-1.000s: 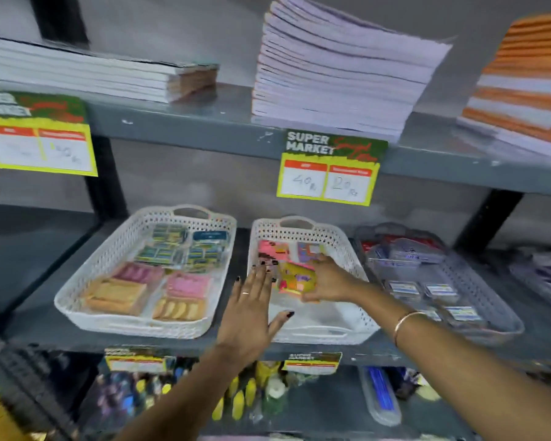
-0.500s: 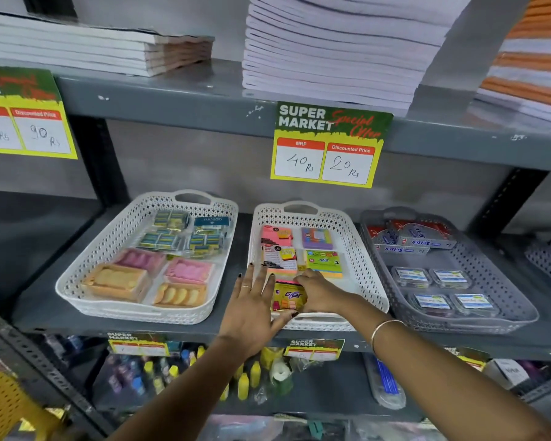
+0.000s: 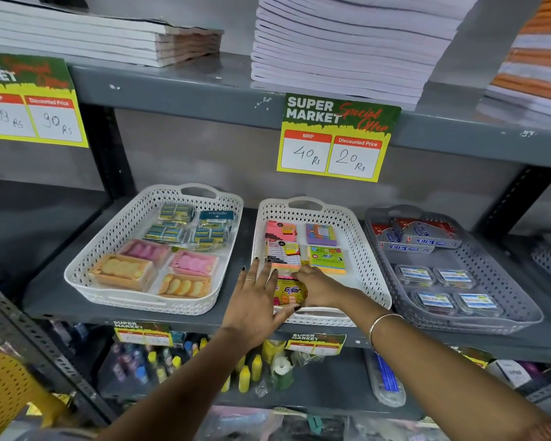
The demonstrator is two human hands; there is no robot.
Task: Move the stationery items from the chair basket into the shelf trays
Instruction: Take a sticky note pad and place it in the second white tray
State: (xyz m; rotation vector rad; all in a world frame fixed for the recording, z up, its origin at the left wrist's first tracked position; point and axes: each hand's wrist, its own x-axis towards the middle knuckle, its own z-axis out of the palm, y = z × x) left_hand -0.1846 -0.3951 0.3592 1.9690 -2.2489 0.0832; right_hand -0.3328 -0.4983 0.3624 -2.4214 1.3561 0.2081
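Observation:
The middle white tray (image 3: 360, 246) on the shelf holds a pink sticky-note pad (image 3: 280, 232), a purple pad (image 3: 320, 234), an orange pad (image 3: 285, 254) and a green pad (image 3: 326, 259). A yellow sticky-note pack (image 3: 290, 292) lies at the tray's front left. My right hand (image 3: 322, 289) grips its right side, fingers curled over it. My left hand (image 3: 252, 300) lies flat against the tray's left front rim, fingers spread, thumb just below the pack. The chair basket is out of view.
A white tray (image 3: 115, 237) of erasers sits to the left, and a grey tray (image 3: 503, 281) of small boxes to the right. Notebook stacks (image 3: 347, 43) fill the shelf above, behind a price sign (image 3: 336, 136). A yellow chair (image 3: 7, 386) shows at bottom left.
My right hand has carried the yellow pack from the tray's middle down to its front left. My left hand has stayed on the rim. The view has dropped slightly.

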